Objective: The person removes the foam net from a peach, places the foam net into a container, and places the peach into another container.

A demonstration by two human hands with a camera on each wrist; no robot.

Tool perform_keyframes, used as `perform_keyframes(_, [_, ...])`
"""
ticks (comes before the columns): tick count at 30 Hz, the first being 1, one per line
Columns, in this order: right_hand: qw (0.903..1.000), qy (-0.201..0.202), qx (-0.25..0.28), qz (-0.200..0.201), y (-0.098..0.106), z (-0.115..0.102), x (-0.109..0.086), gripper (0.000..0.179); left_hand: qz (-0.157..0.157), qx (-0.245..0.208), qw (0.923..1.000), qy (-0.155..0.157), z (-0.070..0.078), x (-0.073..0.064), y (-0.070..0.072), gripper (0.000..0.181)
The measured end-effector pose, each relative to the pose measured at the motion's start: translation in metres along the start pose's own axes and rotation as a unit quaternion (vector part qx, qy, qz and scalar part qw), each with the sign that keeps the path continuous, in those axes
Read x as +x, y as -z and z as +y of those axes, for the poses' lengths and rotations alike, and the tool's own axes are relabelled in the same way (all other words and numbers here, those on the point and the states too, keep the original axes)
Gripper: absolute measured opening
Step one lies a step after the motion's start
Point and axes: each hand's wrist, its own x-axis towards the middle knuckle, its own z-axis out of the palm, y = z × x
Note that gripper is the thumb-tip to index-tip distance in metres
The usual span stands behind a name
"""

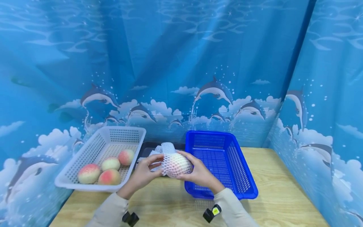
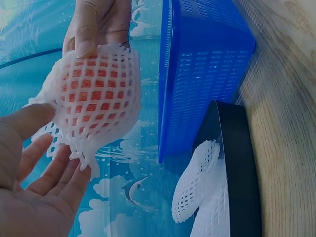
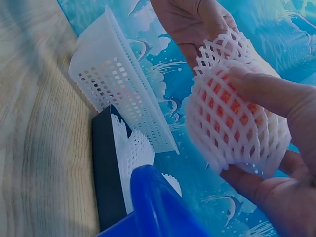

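A peach (image 1: 179, 166) with a red blush is wrapped in a white foam net (image 2: 98, 94), held up between both hands over the front of the table. My right hand (image 1: 199, 171) grips the wrapped peach from the right, thumb on the near side and fingers around it. At the net's loose, gathered end, my left hand (image 1: 146, 171) pinches the mesh between thumb and fingers. Most of the peach's skin shows only through the mesh openings. Behind the hands, more foam nets (image 2: 197, 182) lie in a black tray (image 2: 239, 163), partly hidden in the head view.
On the left stands a white perforated basket (image 1: 85, 187) with several peaches (image 1: 89, 173) inside. To the right, a blue perforated basket (image 1: 249, 176) sits on the wooden table (image 1: 278, 189). A dolphin-print curtain (image 1: 170, 63) hangs behind and at the sides.
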Motion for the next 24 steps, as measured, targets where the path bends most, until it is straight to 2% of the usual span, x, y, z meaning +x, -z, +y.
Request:
perform_keyframes(9, [0.9961,-0.029,0.083,0.009,-0.002,0.004,-0.001,0.076,0.005,-0.023,0.9994,-0.025,-0.001,0.000,-0.008,0.057])
perform_keyframes(14, [0.9924,-0.056,0.107,0.025,-0.004,0.005,0.000,0.073,0.020,-0.045,0.9987,-0.011,-0.002,0.001,-0.013,0.063])
perform_keyframes(19, [0.9894,-0.046,0.134,0.034,-0.005,0.009,0.000,0.070,0.026,-0.051,0.9984,-0.003,-0.002,0.001,-0.015,0.063])
perform_keyframes(24, [0.9871,-0.050,0.147,0.041,-0.006,0.010,-0.001,0.063,0.016,-0.045,0.9987,0.018,-0.002,0.001,-0.014,0.068])
